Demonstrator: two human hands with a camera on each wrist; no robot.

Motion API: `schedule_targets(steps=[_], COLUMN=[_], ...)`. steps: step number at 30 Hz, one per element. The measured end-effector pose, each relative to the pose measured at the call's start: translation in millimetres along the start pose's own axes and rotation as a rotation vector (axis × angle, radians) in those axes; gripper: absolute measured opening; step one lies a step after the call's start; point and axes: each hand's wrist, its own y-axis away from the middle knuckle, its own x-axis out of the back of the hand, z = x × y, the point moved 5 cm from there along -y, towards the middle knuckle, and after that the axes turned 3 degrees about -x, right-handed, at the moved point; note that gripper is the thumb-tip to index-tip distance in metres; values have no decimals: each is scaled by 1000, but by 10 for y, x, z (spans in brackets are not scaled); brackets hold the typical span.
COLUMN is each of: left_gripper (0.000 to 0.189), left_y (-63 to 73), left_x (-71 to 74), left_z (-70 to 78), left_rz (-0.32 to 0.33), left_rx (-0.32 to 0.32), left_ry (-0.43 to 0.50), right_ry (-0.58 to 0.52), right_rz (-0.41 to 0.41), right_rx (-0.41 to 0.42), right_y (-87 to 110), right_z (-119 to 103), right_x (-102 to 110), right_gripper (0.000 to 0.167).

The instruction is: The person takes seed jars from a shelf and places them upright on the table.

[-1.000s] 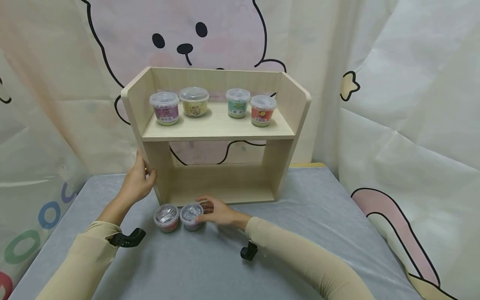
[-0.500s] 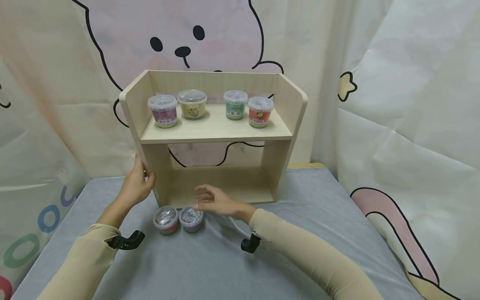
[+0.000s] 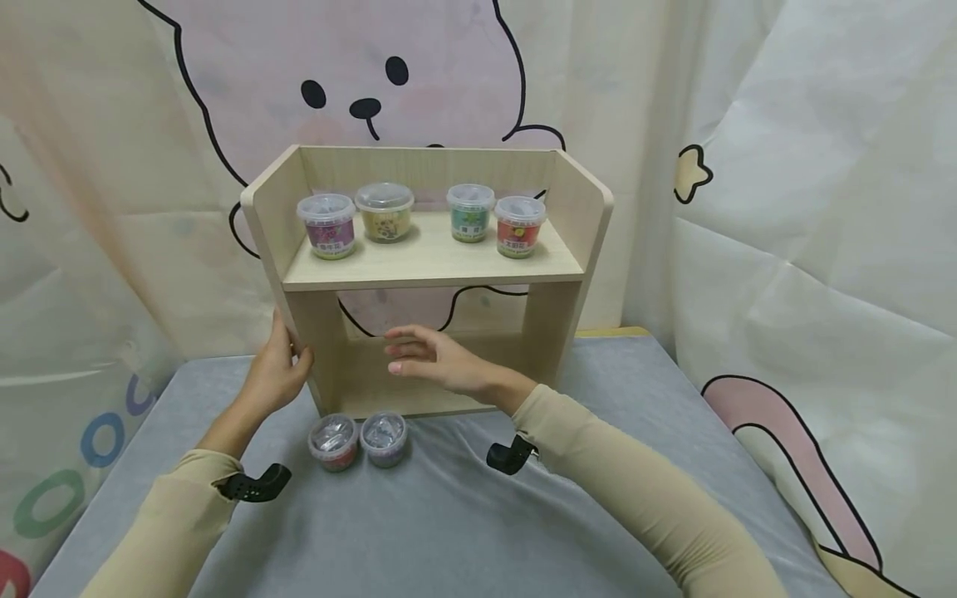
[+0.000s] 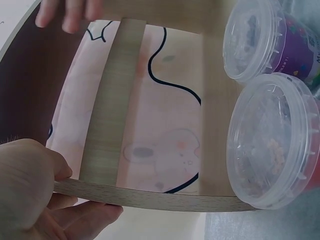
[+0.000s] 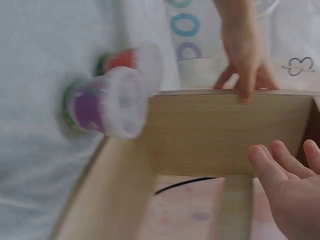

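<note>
Cloth (image 3: pixel 434 540), blue-grey, wooden shelf (image 3: pixel 434 259) atop, cartoon-printed curtain (image 3: pixel 449 75) behind

Blurred purple tub (image 5: pixel 106 104), right wrist view

Your left sleeve (image 3: pixel 153 531) and right sleeve (image 3: pixel 643 490): long, plain beige, creased. You wear a black left wrist mount (image 3: pixel 257 484) and black right wrist mount (image 3: pixel 508 456); left hand (image 3: pixel 275 375) and right hand (image 3: pixel 441 361) bare.

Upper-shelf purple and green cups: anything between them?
Yes, the yellow cup beside the purple cup, then bare shelf up to the green cup, per the head view.
</note>
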Motion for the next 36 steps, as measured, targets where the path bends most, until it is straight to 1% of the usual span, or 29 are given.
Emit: schedule_targets(steps=[4,7,11,15,20,23,27,30,33,36], left_gripper=[72,72,71,68,70,71,72,73,74,73], left_y=[10,6,-6,-5,-13,-21,-26,-26,-18,-8], left_x=[9,-6,-25,-12,-12,-20,-22,-20,-15,-5], left_z=[-11,-7,-3,-14,-24,-18,-4,0,1,3], left_rz=[10,6,8,25,18,19,30,30,21,16], left_rx=[2,2,-12,-16,-5,-3,-14,-21,-16,-8], left_ry=[0,-8,2,14,-15,-29,-20,-13,-20,-35], right_ry=[18,25,48,68,40,2,-29,-17,8,16], right_rz=[-2,1,17,22,43,62,77,100,145,197], right_rx=[45,70,91,109,122,133,152,167,181,192], right_y=[27,59,86,83,74,61,0,-72,-159,-269], right_z=[-222,-377,-550,-702,-828,-909,-1050,-1137,-1178,-1173], right_x=[62,102,167,220,272,298,338,378,422,470], right_gripper=[52,52,51,51,50,49,51,51,52,54])
